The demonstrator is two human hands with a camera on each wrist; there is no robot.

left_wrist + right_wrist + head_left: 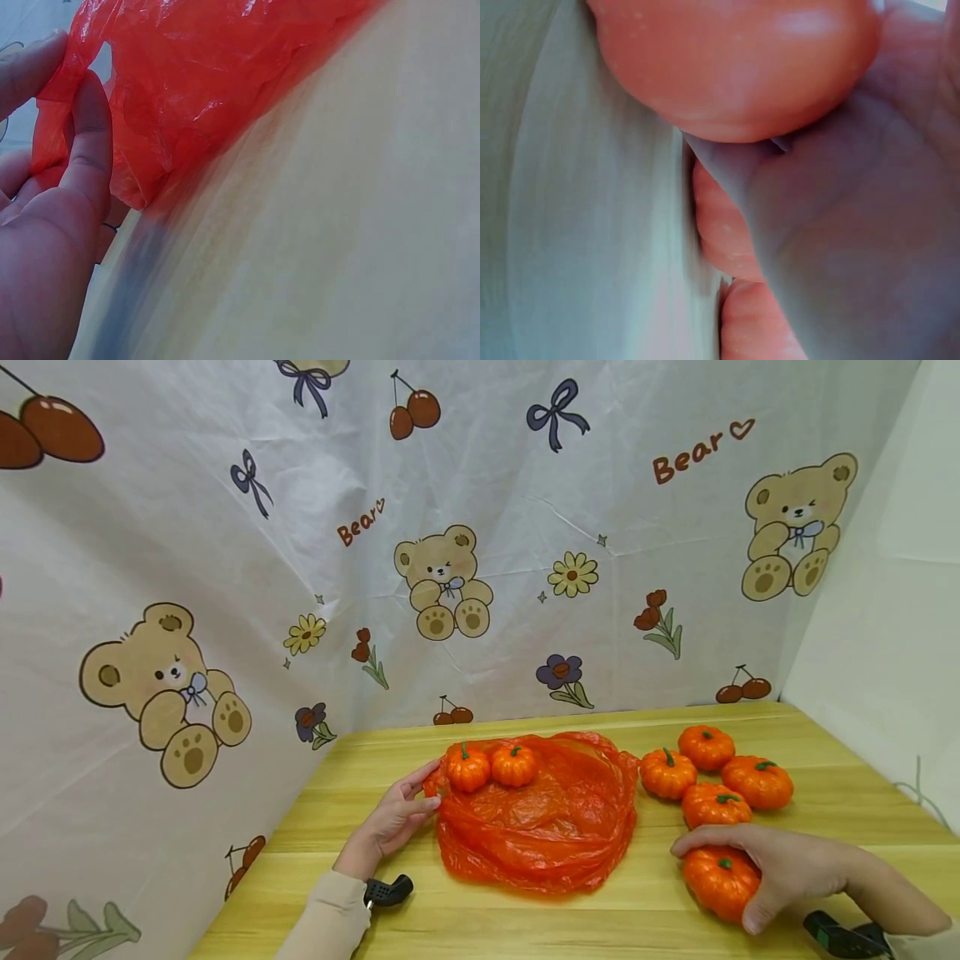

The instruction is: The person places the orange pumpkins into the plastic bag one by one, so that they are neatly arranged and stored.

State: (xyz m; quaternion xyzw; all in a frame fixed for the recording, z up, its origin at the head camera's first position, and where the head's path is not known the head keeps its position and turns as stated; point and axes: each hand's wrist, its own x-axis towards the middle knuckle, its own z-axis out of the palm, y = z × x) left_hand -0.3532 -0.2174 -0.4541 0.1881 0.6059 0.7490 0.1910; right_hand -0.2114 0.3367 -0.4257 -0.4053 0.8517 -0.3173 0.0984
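Two small pumpkins (514,768) sat on the red plastic at the far left part of a spread, crumpled bag (536,856), itself flat on the wooden table (525,931). Four loose pumpkins (716,807) clustered near the bag's right side; a fifth, the gripped pumpkin (722,885), lay nearest the wearer, just in front of them. Step in hand, by my reading: taking hold of that one while the bag's edge was steadied. Next move, I judged, called for a clean lift straight off the wood, clear of the neighbours, with the film held so it would not drag or fold.

Left hand (396,818): thumb and forefinger closed in a pinch on the bag's left edge, a fold of plastic between them; wrist view agreed. Right hand (798,864): partly spread, curved over the pumpkin, thumb on the near side, fingers on the far. Whether its underside touched the table, could not tell.
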